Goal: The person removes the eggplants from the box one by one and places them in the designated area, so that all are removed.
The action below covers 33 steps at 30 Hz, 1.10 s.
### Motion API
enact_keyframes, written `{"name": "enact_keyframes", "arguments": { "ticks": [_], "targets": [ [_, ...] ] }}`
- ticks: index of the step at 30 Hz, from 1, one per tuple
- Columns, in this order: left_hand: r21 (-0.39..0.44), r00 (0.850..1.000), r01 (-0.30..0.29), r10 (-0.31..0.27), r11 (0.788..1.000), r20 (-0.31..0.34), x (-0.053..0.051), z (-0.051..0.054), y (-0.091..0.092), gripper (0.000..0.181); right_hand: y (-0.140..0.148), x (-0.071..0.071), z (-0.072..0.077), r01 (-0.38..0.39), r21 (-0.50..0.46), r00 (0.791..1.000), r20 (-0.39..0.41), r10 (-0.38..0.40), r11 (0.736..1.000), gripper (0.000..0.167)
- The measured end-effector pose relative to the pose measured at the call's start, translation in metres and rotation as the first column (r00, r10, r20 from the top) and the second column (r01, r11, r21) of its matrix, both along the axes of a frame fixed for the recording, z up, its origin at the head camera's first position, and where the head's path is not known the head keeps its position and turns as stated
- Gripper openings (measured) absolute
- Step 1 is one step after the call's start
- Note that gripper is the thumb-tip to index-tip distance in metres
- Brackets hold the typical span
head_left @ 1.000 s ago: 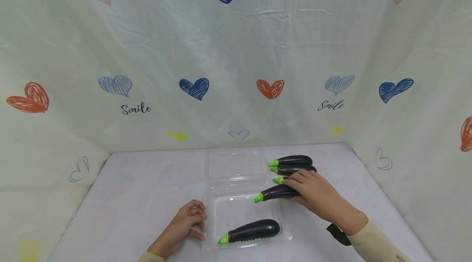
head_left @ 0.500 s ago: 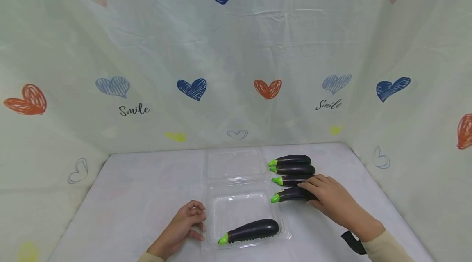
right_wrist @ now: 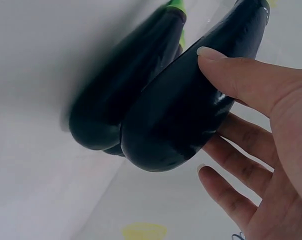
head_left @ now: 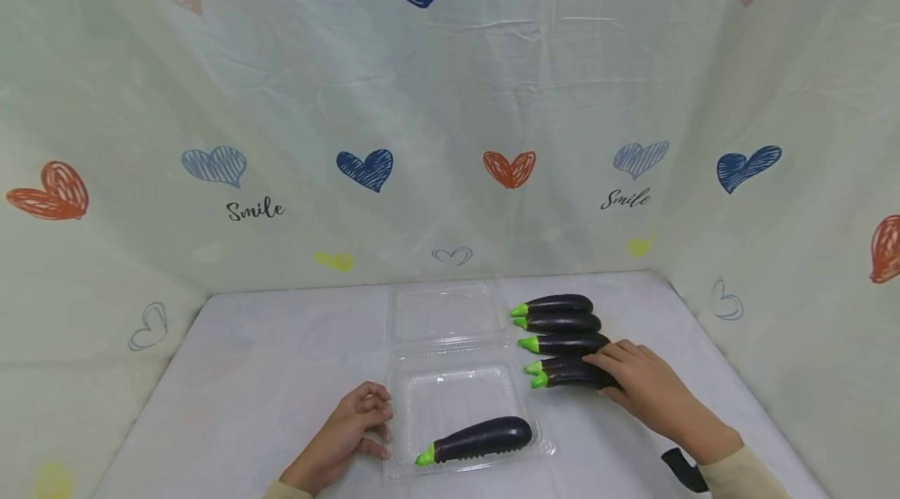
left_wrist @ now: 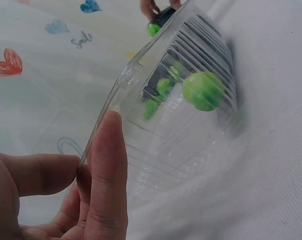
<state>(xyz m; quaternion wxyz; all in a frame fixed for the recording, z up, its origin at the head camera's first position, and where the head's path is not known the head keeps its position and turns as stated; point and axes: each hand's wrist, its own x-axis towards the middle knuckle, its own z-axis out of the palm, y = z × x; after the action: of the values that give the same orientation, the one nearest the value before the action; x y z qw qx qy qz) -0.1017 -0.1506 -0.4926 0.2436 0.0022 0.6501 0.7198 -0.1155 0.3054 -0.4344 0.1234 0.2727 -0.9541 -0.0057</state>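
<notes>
My left hand [head_left: 351,429] pinches the left rim of a clear plastic clamshell box [left_wrist: 111,97] between thumb and finger. The box lies with its lid [head_left: 450,315] folded back, away from me. In the front of its base lies one eggplant [head_left: 485,440], green stem to the left. My right hand [head_left: 650,393] grips the thick end of another eggplant [right_wrist: 186,105], thumb on one side and fingers on the other. The gripped eggplant lies right against a neighbouring eggplant [right_wrist: 116,90], to the right of the box. Its tip in the right wrist view is cut off.
More eggplants lie in a row behind the right hand, among them the farthest eggplant [head_left: 558,304] and a middle one [head_left: 569,343], stems left. A white cloth covers the table [head_left: 267,390]. Behind it hangs a curtain [head_left: 436,77] printed with hearts.
My right hand has moved right and slightly toward me with its eggplant, away from the box's edge. A neighbouring eggplant's stem now shows beside it. The left hand stays on the rim.
</notes>
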Motion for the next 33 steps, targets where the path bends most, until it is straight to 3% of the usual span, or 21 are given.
{"name": "enact_keyframes", "arguments": {
  "ticks": [6, 20, 33],
  "targets": [
    [-0.005, 1.000, -0.004, 0.004, 1.000, 0.002, -0.001, 0.000, 0.001, 0.023, 0.005, 0.000, -0.008, 0.000, -0.019, 1.000, 0.009, 0.000, 1.000, 0.049],
    [0.015, 1.000, 0.004, -0.004, 1.000, -0.005, -0.002, 0.002, 0.001, 0.023, 0.012, 0.003, -0.024, 0.082, 0.008, 0.993, 0.080, -0.083, 0.997, 0.049],
    [0.008, 1.000, -0.005, 0.005, 1.000, 0.008, 0.000, 0.000, 0.001, 0.023, 0.007, 0.007, -0.036, 0.096, 0.030, 0.993, 0.067, -0.098, 0.995, 0.049]
  ]
}}
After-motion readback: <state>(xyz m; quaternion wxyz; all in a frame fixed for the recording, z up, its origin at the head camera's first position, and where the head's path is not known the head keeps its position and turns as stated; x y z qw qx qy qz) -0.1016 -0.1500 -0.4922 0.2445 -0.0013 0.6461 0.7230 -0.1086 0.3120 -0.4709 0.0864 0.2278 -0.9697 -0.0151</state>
